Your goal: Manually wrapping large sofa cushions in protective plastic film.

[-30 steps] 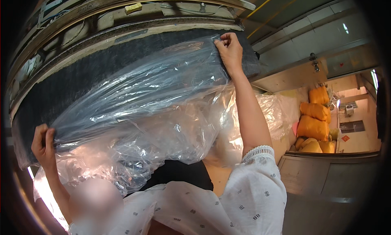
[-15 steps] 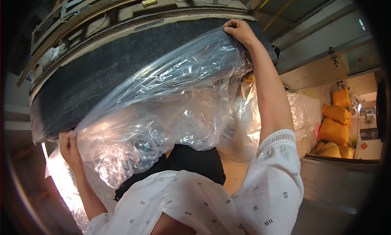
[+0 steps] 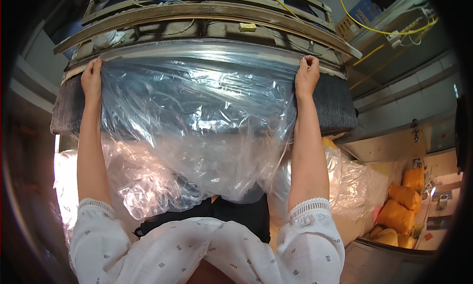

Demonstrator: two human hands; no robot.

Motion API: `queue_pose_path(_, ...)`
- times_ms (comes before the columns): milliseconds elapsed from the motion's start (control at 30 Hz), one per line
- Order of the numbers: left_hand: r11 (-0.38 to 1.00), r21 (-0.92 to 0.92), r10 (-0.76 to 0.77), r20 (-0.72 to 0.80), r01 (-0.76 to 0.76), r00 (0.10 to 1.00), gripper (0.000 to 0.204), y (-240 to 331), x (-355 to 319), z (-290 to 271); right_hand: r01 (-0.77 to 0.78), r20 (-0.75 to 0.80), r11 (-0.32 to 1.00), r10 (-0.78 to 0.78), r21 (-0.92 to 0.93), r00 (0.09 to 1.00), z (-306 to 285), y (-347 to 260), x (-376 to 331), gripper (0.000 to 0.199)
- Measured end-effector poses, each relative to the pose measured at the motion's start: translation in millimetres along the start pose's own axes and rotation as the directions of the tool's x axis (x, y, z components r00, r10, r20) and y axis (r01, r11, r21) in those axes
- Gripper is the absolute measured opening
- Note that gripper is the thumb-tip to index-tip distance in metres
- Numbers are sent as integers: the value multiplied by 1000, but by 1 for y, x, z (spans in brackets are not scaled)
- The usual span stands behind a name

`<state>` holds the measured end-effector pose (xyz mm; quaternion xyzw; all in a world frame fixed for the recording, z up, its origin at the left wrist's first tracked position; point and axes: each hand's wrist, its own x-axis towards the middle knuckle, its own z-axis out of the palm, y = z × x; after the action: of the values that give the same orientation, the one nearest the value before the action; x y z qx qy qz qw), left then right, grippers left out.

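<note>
While both arms reach up and away from the body, the biggest thing in view is the long dark slab (image 3: pixel 335 104) that runs left to right across the far side; its face looks coarse and matte, like felt or dense foam, and its ends curve only because of the lens. Above it sits a worn wooden frame (image 3: pixel 207 11) with yellow cables (image 3: pixel 379 30) trailing off to the right.

Draped over the slab's middle is a sheet of clear plastic film (image 3: pixel 197 116), thin, glossy and heavily creased, hanging down in loose folds toward the person's patterned white sleeves. The left hand (image 3: pixel 92 79) pinches the film's top left corner against the slab's upper edge, and the right hand (image 3: pixel 306 75) is clenched around the top right corner at the same height.

Film this thin could tear at either grip if pulled too taut, and it could slide off the slab's edge should one hand let go, since nothing else seems to pin it. The slack lower folds may also snag or bunch unevenly.

Smaller, at the near right, lie several stuffed orange sacks (image 3: pixel 406 195), rounded and soft-looking.
</note>
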<state>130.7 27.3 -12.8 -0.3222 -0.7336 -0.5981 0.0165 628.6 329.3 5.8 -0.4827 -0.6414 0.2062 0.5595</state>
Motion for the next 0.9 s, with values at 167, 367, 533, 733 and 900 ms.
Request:
queue_pose_path(167,994,109,19,-3,-18,1000,32,10,26,26,91,36,968,-85,-235,996,10,18,24,15)
queue_pose_path(367,951,304,-51,-9,52,999,36,25,29,32,-37,52,976,50,-214,997,15,17,32,19)
queue_pose_path(533,783,622,-17,-8,18,1000,44,39,22,32,-82,-56,913,64,-399,996,17,1,26,30)
queue_pose_path(733,763,646,0,55,-35,999,49,26,21,14,-82,-95,948,55,-309,994,17,12,35,31)
queue_pose_path(900,801,596,14,76,-57,997,46,28,16,4,-129,-119,964,103,-233,988,17,5,34,43)
